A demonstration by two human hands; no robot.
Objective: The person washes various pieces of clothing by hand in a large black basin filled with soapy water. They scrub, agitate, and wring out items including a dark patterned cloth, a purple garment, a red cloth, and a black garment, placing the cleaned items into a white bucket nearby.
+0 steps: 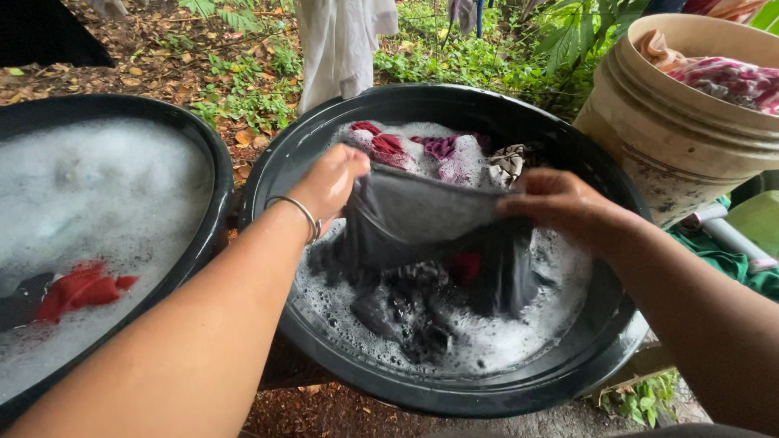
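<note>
the left hand (329, 182), with a thin metal bangle (302, 215) on its wrist, has its grip clenched on one edge of a wet dark grey cloth garment (422, 219). the right hand (556, 203) has its grip clenched on the opposite edge, so the upper hem is stretched taut between the two hands. the garment hangs just above the suds, its lower part trailing down into the soapy water of a large round black plastic basin (568, 365). more dark clothes lie soaked under it, and maroon and patterned pieces show through the foam at the far side of the basin. just to the left, touching or nearly touching its rim, sits a second black round basin (213, 174) full of white foam, with a red cloth (77, 290) floating near its front. to the right stands a tilted cream plastic bucket (673, 138) holding a pink patterned fabric (726, 79). a pale cloth (337, 45) hangs beyond the basins over leaf-strewn ground and green plants.
</note>
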